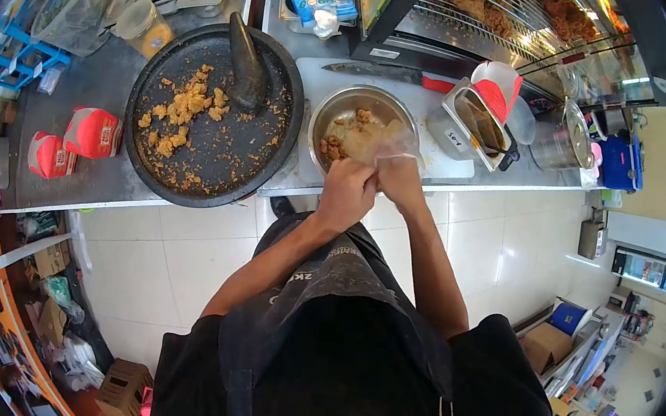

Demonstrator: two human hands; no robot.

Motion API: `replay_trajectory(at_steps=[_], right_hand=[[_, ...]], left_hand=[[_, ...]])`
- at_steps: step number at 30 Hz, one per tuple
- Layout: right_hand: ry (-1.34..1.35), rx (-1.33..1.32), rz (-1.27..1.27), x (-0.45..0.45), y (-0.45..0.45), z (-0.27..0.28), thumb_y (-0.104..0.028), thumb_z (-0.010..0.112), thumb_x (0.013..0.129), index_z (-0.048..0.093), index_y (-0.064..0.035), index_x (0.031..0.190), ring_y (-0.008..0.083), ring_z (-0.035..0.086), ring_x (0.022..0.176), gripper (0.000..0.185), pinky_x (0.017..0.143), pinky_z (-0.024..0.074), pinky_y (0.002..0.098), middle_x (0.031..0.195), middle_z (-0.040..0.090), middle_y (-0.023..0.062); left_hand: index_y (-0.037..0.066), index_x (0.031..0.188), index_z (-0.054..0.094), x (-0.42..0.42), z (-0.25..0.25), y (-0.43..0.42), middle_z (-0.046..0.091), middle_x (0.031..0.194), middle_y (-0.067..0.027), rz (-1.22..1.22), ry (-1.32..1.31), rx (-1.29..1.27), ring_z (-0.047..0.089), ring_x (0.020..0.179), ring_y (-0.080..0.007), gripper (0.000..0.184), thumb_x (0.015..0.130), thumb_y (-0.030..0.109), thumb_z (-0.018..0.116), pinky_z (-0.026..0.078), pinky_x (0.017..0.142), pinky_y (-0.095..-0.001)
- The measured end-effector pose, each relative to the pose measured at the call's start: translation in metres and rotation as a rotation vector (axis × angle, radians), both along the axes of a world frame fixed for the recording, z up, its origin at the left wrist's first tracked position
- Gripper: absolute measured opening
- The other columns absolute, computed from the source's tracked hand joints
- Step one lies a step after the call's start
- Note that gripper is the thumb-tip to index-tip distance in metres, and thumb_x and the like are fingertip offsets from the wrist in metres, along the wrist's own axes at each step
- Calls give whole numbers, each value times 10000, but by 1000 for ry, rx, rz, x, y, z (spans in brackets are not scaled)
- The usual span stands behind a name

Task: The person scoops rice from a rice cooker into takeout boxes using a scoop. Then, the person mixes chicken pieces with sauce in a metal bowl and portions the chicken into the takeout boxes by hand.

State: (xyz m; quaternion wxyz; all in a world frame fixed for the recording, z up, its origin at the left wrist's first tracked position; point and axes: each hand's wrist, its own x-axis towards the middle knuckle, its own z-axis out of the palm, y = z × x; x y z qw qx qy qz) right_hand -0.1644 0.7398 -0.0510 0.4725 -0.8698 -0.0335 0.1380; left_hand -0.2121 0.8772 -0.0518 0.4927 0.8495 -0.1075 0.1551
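Closest to us, our black shirt [331, 372] and dark apron [330, 269] fill the bottom centre of the frame. Above them, just above the frame's middle, our 2 hands meet at the near side of a metal bowl [323, 118]. Our left hand [348, 195] is closed, fingertips pinched by our right hand [399, 179], whose fingers are bunched in thin clear plastic [399, 143]; we cannot tell whether it is a glove or a bag. Brown pieces [332, 147] lie in the bowl, and a white board [444, 167] shows around it. Beyond the bowl lies 1 knife [381, 71] with a red handle; to the right stands a metal container [450, 131]. At upper left, a wide black mortar [215, 163] holds golden crumbled food [188, 105] and 1 dark pestle [247, 71]. Farther left sit 2 red-and-white packs [93, 133].
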Motion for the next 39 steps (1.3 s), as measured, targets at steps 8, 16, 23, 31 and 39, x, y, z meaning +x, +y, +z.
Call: replay_trajectory(at_steps=[8, 16, 23, 31, 39], right_hand=[[-358, -647, 334, 20, -7, 12, -113, 623, 725, 673, -18, 843, 300, 653, 780, 159, 750, 508, 345, 826, 660, 187], [208, 1469, -249, 36, -37, -52, -31, 551, 849, 581, 0, 1102, 248, 612, 1041, 257, 871, 498, 375, 1098, 635, 103], [380, 982, -208, 27, -11, 25, -31, 540, 897, 506, 15, 1254, 236, 609, 1109, 361, 953, 505, 354, 1186, 622, 124], [-351, 126, 270, 19, -14, 5, -165, 593, 911, 629, -26, 1080, 230, 636, 951, 223, 837, 510, 346, 1056, 655, 98], [516, 1244, -310, 26, -14, 9, -548, 463, 967, 563, -11, 1173, 211, 605, 945, 584, 846, 494, 336, 1018, 627, 85]], left_hand=[[16, 811, 656, -2, 2, -7, 624, 732, -129, 132, -49, -109, 576, 695, -327, 31, 788, 24, 674, 442, 659, -415], [31, 778, 638, -15, 1, -5, 608, 703, -89, -6, -99, 97, 581, 713, -294, 74, 770, 50, 709, 443, 667, -391], [38, 818, 610, 7, 26, -10, 585, 731, -96, 168, -20, -131, 582, 770, -316, 158, 754, 128, 723, 425, 694, -415], [25, 880, 656, 20, 37, -6, 637, 831, -111, 73, -271, 92, 585, 719, -305, 116, 768, 31, 687, 442, 645, -405], [47, 960, 645, 5, 64, -13, 610, 905, -84, -125, -257, 172, 578, 795, -271, 258, 733, 123, 743, 406, 666, -374]])
